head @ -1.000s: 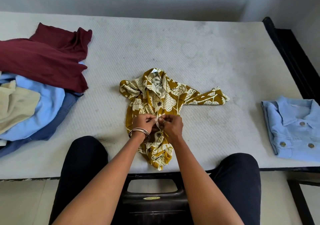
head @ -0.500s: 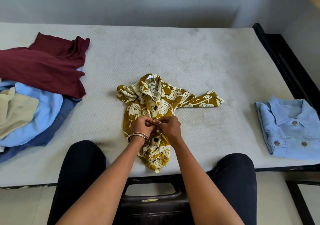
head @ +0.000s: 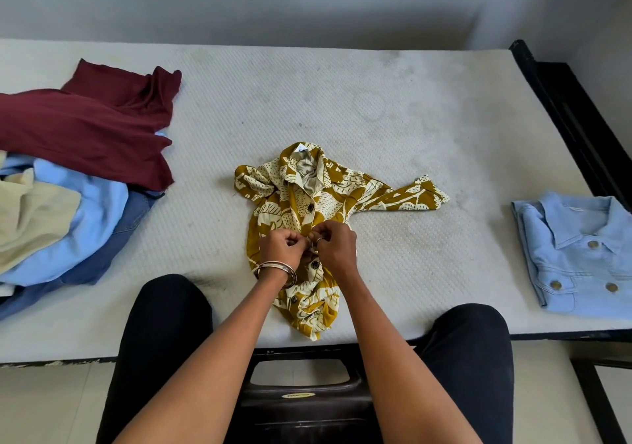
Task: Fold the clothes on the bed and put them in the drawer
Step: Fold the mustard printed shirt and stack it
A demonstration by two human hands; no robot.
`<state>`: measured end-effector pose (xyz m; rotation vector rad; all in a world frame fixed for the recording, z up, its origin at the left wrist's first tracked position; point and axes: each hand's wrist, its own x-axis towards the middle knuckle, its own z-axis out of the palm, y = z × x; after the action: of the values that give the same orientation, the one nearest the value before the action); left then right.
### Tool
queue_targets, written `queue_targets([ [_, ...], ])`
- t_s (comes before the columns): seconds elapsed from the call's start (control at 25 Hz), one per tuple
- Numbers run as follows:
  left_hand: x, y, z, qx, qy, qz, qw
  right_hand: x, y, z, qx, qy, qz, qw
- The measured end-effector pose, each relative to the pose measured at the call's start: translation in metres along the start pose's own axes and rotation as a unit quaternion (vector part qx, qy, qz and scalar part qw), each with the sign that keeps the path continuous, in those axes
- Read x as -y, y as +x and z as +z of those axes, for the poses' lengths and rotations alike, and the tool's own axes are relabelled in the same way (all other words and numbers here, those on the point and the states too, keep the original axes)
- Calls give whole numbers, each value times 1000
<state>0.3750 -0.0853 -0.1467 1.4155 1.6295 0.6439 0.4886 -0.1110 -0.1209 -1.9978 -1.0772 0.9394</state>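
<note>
Both hands (head: 309,247) pinch the patterned shirt's (head: 328,200) front placket mid-bed.

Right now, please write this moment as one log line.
step: buttoning | item: printed shirt | left hand: pinches placket | right hand: pinches placket | folded: blue shirt

My printed shirt (head: 328,200) is thin, soft cloth, matt, with glossy dark buttons. The mattress (head: 342,108) has a rough, dimpled quilted cover, dull and stained. My bangles (head: 275,269) are shiny metal. The folded blue shirt (head: 578,255) looks like matt denim with metallic buttons. The stool (head: 301,406) is glossy dark plastic.
</note>
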Motion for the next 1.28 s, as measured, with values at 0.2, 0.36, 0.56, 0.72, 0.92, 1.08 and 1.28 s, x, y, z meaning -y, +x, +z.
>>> queue_targets([
  [0.2, -5, 11, -4, 26, 52, -36, 998, -12, -7, 7, -4, 8, -5, 1000],
  [0.36, -5, 3, -5, 4, 126, 59, 990, -12, -4, 11, -13, 15, 15, 1000],
  [0.56, -5, -1, -5, 11, 165, 63, 984, -21, -1, 12, 10, 57, 91, 994],
  [0.72, -25, 3, -16, 139, -115, -228, 957, -26, -6, 1, 45, 147, 100, 983],
  [0.92, 4, 17, -33, 65, 29, -192, 979, -31, -13, -26, 268, 144, 144, 942],
  [1.08, 8, 24, -39, -22, 139, -59, 988, -13, -3, -46, 525, -118, 217, 815],
  [1.28, 8, 66, -42, -37, 244, 116, 962, -15, 55, -48, 94, -199, 52, 974],
])
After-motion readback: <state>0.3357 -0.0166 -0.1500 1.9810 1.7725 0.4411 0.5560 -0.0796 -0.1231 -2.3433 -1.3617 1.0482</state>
